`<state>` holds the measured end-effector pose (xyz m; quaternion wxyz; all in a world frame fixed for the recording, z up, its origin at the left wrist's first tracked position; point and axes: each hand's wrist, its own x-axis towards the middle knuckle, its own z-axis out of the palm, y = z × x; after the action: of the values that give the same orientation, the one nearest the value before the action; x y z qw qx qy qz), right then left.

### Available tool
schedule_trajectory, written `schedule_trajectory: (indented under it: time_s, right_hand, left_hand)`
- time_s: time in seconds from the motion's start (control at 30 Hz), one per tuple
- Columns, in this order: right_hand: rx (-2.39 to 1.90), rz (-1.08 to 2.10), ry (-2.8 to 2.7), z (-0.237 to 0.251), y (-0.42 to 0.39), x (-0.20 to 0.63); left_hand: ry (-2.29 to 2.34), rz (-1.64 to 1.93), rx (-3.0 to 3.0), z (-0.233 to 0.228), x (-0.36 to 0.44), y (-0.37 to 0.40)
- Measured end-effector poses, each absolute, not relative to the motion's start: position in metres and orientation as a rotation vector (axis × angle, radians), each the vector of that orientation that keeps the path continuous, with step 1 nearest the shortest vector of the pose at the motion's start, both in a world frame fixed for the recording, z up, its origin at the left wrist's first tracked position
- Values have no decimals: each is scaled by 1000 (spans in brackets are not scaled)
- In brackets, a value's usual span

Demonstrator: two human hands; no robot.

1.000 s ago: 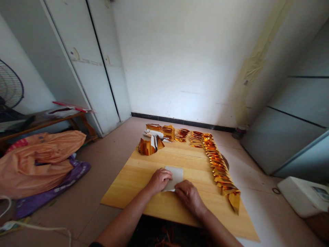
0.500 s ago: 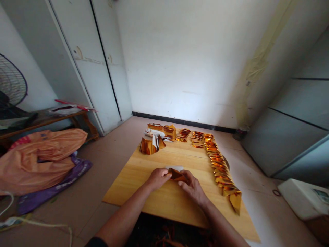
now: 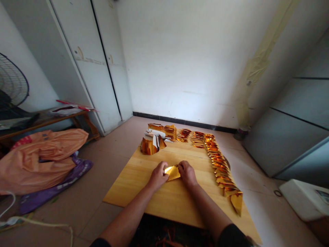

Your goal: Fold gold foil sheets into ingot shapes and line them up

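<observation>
A partly folded sheet of gold foil paper (image 3: 172, 173) is held just over the wooden board, its shiny face toward me. My left hand (image 3: 158, 175) pinches its left end, thumb and fingers closed. The right end is gripped by my right hand (image 3: 187, 173), fingers curled over the edge. To the right runs a long overlapping row of folded gold paper pieces (image 3: 219, 164), with one larger piece (image 3: 236, 202) at its near end. Shorter rows of folded pieces (image 3: 198, 139) lie at the back of the board.
The wooden board (image 3: 133, 181) stands low over a tiled floor. At its back left are gold paper stacks (image 3: 149, 146) and a white roll (image 3: 156, 133). Orange and purple bags (image 3: 46, 157) lie left, near a bench and a fan (image 3: 12, 80). A white box (image 3: 305, 199) sits right.
The paper has turned from an open, dark-looking fold to a flatter shape showing bright gold. My right hand has rolled over its right end, and the pale sheet edge behind it no longer shows.
</observation>
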<state>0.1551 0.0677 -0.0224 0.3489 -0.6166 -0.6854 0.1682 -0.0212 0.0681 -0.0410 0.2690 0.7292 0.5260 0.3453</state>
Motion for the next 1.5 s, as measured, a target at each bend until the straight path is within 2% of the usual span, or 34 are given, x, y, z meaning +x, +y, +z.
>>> schedule_trajectory:
  time_s: [0.2,0.37,0.5,0.67,1.5]
  right_hand:
    - [-1928,137,-2020,-24,72,146]
    - [-1953,-23,-2091,-30,70,143]
    - [-1966,-22,-2095,-32,66,141]
    - [-1957,-30,-2081,-30,66,140]
    - [-2060,6,-2144,-26,70,136]
  left_hand:
    - [1324,1142,2162,-48,-20,66]
    - [1327,1137,2249,-47,-23,61]
    - [1366,1137,2453,-34,-23,48]
    - [1274,838,2679,-27,-16,36]
    - [1362,513,2614,-38,-12,37]
